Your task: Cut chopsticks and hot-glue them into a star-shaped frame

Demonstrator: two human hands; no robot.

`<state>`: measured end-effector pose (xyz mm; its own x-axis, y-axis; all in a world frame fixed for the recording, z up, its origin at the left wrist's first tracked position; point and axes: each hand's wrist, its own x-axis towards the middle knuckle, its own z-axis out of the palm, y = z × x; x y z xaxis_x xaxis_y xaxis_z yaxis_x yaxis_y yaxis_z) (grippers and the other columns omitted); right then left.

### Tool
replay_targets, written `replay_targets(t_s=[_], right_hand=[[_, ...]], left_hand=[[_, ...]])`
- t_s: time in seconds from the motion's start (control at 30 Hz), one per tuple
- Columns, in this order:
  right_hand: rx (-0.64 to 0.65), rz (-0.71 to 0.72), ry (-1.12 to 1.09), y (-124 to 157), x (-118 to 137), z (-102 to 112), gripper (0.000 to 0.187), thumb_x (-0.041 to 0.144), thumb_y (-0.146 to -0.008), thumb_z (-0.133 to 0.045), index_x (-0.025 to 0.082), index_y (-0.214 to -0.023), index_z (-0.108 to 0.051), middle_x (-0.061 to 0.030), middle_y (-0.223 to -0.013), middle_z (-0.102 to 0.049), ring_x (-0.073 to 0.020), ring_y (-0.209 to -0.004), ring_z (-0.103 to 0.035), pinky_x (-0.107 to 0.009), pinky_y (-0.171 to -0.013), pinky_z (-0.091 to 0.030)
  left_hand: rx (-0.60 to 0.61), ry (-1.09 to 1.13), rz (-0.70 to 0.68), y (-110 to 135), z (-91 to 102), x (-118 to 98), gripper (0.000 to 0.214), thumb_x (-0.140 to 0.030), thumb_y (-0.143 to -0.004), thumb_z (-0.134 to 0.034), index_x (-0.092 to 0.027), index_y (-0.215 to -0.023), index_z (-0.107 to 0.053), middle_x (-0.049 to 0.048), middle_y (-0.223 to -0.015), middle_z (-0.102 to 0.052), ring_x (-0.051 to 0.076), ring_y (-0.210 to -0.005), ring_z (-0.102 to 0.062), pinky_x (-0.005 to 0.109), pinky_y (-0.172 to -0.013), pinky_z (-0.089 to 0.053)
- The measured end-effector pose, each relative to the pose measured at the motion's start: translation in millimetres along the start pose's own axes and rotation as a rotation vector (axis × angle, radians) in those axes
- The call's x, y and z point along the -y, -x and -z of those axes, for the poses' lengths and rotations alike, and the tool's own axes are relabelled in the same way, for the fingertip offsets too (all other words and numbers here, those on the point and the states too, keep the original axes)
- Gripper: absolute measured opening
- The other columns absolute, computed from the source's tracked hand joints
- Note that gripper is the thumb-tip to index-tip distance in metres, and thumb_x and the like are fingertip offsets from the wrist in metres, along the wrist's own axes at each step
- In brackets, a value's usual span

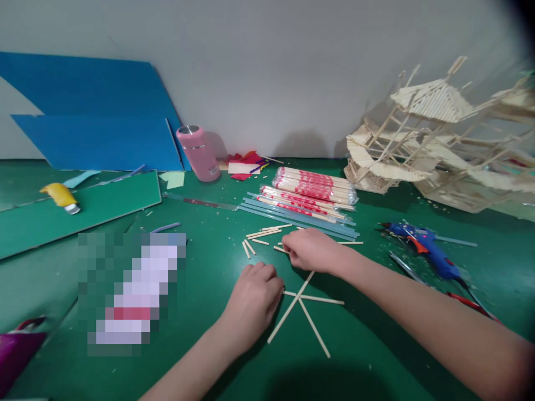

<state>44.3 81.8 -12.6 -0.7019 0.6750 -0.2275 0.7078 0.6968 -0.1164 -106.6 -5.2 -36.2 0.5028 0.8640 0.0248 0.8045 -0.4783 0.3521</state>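
Observation:
My left hand (257, 292) rests low over the green table, its fingers curled together around the left end of a thin wooden stick (321, 299). That stick lies across a longer diagonal stick (285, 318), and another stick (315, 327) slants down from their crossing. Further back, my right hand (309, 250) is closed with fingertips pointing down among short cut sticks (281, 249); what it pinches is hidden. Several more short sticks (264, 234) lie just left of it.
Behind the hands lie clear glue sticks (301, 217) and wrapped chopstick packs (313, 186). At right are a blue glue gun (430, 248) and a wooden-stick building model (430, 139). A pink bottle (198, 153), a yellow cutter (62, 197) and blue boards (104, 139) stand or lie left.

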Motion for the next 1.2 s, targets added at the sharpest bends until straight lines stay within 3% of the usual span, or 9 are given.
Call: replay_targets(t_s=[0.37,0.53,0.7,0.97,1.2], right_hand=[[-0.188,-0.157,-0.278,-1.2,-40.8,-2.5,0.012,0.013,-0.069,-0.047,0.017,-0.076,-0.057,-0.0041,-0.071,-0.061,-0.0159,-0.066,-0.055,-0.024,-0.056,-0.033],[-0.224,-0.135,-0.569,12.6,-26.4,-8.2,0.031,0.015,-0.075,-0.042,0.018,-0.105,-0.043,0.0013,-0.071,-0.058,-0.0098,-0.061,-0.054,-0.018,-0.052,-0.037],[-0.154,-0.104,-0.731,20.3,-10.2,-21.0,0.043,0.013,-0.071,-0.047,0.019,-0.112,-0.037,0.0055,-0.064,-0.056,-0.0076,-0.054,-0.053,-0.016,-0.049,-0.037],[-0.108,-0.186,-0.609,12.7,-2.2,-24.1,0.026,0.015,-0.071,-0.049,0.018,-0.097,-0.049,0.0045,-0.059,-0.059,-0.0104,-0.054,-0.053,-0.020,-0.052,-0.033],[-0.113,-0.220,-0.358,20.5,-4.2,-2.1,0.023,0.024,-0.076,-0.050,0.019,-0.098,-0.054,-0.0025,-0.074,-0.060,-0.0160,-0.069,-0.053,-0.025,-0.059,-0.032]], left_hand=[[0.034,0.093,-0.061,1.3,0.3,0.2,0.022,-0.019,-0.084,-0.037,-0.019,-0.086,-0.059,0.0052,-0.083,-0.051,0.019,-0.080,-0.041,0.033,-0.068,-0.031],[0.050,0.083,-0.061,0.9,-0.1,-1.8,0.022,-0.017,-0.083,-0.037,-0.019,-0.087,-0.058,0.0052,-0.085,-0.051,0.020,-0.081,-0.041,0.034,-0.069,-0.031],[0.065,0.074,-0.065,0.4,-1.5,-1.5,0.023,-0.019,-0.084,-0.036,-0.019,-0.088,-0.058,0.0053,-0.086,-0.052,0.020,-0.081,-0.041,0.035,-0.069,-0.030],[0.043,0.059,-0.084,0.7,-4.3,0.2,0.024,-0.018,-0.085,-0.034,-0.018,-0.086,-0.059,0.0060,-0.086,-0.052,0.019,-0.081,-0.041,0.035,-0.070,-0.030],[0.030,0.051,-0.097,1.6,-6.5,0.9,0.021,-0.016,-0.083,-0.038,-0.018,-0.083,-0.059,0.0054,-0.086,-0.052,0.019,-0.080,-0.042,0.034,-0.069,-0.030]])
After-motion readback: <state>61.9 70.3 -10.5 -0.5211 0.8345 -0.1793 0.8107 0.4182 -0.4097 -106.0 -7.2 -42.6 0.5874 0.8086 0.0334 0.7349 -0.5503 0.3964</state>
